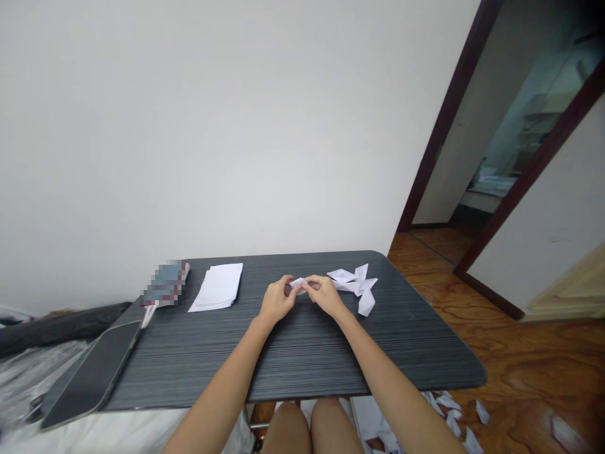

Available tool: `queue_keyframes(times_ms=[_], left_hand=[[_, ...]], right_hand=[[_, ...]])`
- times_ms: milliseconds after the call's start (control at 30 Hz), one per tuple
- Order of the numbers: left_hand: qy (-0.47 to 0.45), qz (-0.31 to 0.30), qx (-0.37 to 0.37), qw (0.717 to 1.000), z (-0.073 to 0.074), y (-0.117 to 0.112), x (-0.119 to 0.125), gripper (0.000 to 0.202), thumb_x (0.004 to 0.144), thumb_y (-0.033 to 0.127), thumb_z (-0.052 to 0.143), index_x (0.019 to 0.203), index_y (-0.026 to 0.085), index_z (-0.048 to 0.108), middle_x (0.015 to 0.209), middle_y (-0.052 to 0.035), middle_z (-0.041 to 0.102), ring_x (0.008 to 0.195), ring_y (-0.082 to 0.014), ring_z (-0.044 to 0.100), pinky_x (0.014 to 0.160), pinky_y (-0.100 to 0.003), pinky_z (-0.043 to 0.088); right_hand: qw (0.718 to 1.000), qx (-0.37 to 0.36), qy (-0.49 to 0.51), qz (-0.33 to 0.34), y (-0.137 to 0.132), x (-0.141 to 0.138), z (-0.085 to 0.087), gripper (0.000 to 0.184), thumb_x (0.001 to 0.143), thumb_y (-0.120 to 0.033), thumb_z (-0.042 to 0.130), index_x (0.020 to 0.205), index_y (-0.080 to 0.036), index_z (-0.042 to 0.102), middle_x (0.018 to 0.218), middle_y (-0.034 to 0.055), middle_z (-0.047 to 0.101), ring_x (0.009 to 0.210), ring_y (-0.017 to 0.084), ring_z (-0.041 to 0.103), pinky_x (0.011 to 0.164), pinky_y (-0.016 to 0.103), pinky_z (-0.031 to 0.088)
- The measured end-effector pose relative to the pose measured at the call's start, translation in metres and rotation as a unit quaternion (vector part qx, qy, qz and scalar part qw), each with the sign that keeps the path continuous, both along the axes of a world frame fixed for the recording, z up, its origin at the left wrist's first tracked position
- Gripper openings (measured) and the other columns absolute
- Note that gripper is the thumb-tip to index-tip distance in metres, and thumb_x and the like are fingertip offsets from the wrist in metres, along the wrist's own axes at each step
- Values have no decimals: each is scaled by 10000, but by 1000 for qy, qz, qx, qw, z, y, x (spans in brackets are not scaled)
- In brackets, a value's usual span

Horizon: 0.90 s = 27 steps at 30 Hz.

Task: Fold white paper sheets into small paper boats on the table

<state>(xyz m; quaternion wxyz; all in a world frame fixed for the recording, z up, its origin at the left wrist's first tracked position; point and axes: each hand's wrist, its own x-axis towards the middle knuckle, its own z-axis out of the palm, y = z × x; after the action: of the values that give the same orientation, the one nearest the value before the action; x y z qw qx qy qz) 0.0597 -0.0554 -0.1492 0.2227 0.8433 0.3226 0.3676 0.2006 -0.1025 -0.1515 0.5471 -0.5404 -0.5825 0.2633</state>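
Note:
Both of my hands meet over the middle of a dark grey table (293, 359). My left hand (276, 300) and my right hand (325, 294) pinch a small folded piece of white paper (299, 284) between their fingertips, held just above the tabletop. Right of my right hand lies a small pile of folded white paper shapes (355, 285). A neat stack of white paper sheets (218, 286) rests to the left of my left hand.
A blurred-out item (165, 284) lies at the table's back left corner. A dark tablet (92, 375) overhangs the left edge. Paper scraps (454, 419) litter the wooden floor at the right. A doorway (501, 145) opens at the far right; a white wall stands behind.

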Motion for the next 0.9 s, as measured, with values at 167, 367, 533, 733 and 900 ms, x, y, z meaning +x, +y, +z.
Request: queue_keyframes(times_ms=[167,367,533,733,900], left_hand=[[31,4,134,990,-3,-2,-2,274,808,259,418,1045,179,528,946,-70,610,667,-124,580,646,-249,471],[12,-7,148,989,-9,-3,2,261,812,236,404,994,146,567,888,-93,628,761,-167,592,710,-292,477],[5,-34,113,993,-6,-4,2,294,816,237,390,1025,132,567,895,-110,631,780,-181,593,732,-304,471],[-40,-42,73,996,1,-4,0,277,812,263,406,971,149,603,899,-89,645,756,-167,601,685,-270,476],[-69,-20,59,996,3,-2,-1,267,812,283,406,840,142,631,786,-69,656,663,-151,596,614,-245,463]], right_hand=[[995,49,-82,-29,0,-4,-3,203,727,-252,471,820,-149,618,736,36,616,496,89,498,456,199,386],[983,81,-163,-4,-5,-9,-1,193,699,-130,463,794,-157,629,714,30,606,552,96,494,546,213,406],[993,46,-108,4,-8,-10,-1,198,714,-185,458,808,-165,632,656,18,613,441,88,481,448,204,386],[999,19,-32,4,-6,-7,-2,243,734,-307,473,800,-142,639,414,-18,512,342,89,455,379,193,357],[999,14,28,10,-4,-7,-2,266,720,-350,507,798,-130,637,483,10,567,394,109,508,423,215,399]])
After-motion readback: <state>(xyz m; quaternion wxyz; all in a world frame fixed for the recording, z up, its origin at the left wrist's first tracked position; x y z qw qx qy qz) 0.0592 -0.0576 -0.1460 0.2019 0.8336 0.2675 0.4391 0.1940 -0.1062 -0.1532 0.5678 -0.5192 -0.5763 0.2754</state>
